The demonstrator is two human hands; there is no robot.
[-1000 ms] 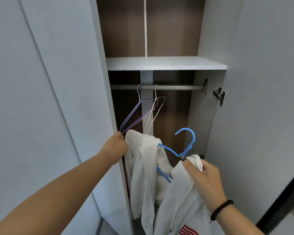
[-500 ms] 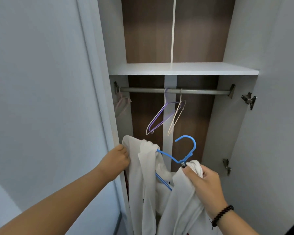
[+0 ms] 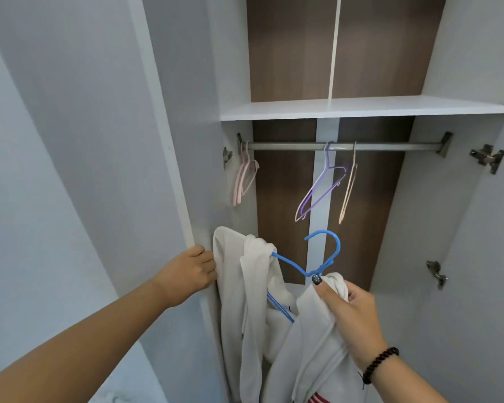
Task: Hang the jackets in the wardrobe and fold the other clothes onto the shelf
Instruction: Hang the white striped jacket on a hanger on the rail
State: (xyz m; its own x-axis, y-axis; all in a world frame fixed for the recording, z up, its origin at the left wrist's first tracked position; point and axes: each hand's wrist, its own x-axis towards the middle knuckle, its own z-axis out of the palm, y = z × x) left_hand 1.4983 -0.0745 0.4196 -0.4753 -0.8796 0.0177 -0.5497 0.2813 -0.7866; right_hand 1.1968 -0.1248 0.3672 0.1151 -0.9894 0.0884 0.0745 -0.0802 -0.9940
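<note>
I am looking into what reads as a home bedroom or dressing corner, standing right at an open built-in wardrobe (image 3: 419,228). Pale grey doors (image 3: 85,141) are swinging wide on metal hinges (image 3: 488,158), and a dark wood-grain back panel (image 3: 288,53) is showing behind a white shelf (image 3: 361,107). A steel hanging rail (image 3: 288,146) is carrying thin plastic hangers, pink (image 3: 245,178), purple (image 3: 320,190) and cream (image 3: 348,190): domestic clothes storage.

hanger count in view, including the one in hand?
4, perhaps more. Pink hanger, possibly two overlapped, at the rail's left end; purple hanger and cream hanger mid-rail; blue hanger off the rail in the white jacket, held by the right hand.
</note>
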